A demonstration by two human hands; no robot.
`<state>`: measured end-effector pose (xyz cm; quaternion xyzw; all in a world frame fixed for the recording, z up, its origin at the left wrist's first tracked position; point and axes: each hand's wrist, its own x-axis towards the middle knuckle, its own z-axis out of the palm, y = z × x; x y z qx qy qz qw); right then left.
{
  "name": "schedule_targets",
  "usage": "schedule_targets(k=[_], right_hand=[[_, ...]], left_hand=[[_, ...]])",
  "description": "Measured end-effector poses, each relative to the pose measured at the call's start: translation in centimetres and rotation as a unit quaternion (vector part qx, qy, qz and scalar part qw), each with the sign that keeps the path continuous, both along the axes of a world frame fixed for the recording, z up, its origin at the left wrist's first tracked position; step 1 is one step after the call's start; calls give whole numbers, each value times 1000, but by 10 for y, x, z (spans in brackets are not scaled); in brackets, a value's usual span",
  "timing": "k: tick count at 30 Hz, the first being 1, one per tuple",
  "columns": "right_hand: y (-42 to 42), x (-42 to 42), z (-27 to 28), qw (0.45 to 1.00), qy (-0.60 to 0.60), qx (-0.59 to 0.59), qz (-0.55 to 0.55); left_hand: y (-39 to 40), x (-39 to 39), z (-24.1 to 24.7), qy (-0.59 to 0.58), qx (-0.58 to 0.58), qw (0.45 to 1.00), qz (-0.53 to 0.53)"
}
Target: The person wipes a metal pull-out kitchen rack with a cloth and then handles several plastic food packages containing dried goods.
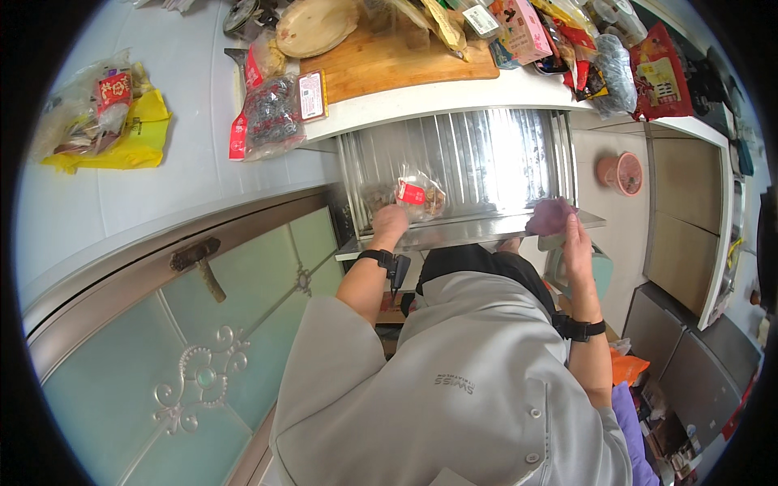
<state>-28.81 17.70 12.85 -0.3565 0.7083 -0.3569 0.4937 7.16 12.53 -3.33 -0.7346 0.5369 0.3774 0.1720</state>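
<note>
An open metal drawer with a ribbed bottom is pulled out before me. My left hand reaches over the drawer's front left corner, at the edge of a clear plastic bag with a red label and brown pieces inside; whether the fingers grip the bag cannot be seen. Over the front right corner, my right hand holds a crumpled purple-red cloth between thumb and fingers.
Above the drawer, the white counter bears a wooden cutting board, food packages and a red bag. A yellow bag lies far left. A glass-panelled door stands at left, a pink bin on the floor at right.
</note>
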Motion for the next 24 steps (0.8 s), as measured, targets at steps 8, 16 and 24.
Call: schedule_targets(k=[8,16,24], right_hand=[[-5,7,11,1000,-15,1,-8],[-7,6,14,1000,-13,-5,11],[-3,-2,6,1000,19,8,18]], left_hand=[[-7,24,11,-41,-12,996,84],[-3,50,0,-91,32,988,119],[-1,26,31,-107,-97,983,113]])
